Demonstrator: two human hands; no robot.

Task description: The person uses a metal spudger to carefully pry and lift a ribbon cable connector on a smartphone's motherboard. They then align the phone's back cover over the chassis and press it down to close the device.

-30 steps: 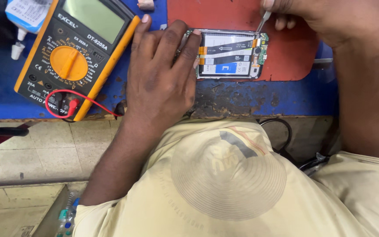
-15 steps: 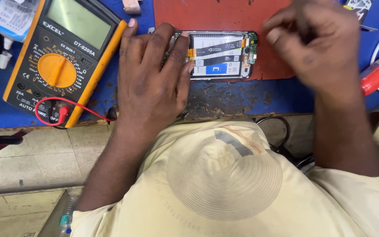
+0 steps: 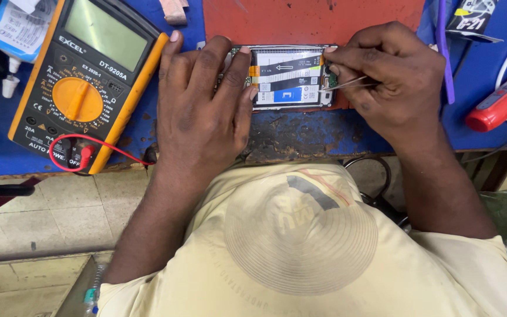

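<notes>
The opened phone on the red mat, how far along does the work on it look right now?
Done: the phone lies with its back cover off, battery and inner parts exposed. In hand: the left hand presses its left end onto the red mat, while the right hand works tweezers at its right end. Left: the phone is not yet closed; the multimeter lies untouched.

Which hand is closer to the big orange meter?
Left. The left hand rests just beside the orange meter, pressing the opened phone; the right hand is beyond the phone, holding tweezers.
</notes>
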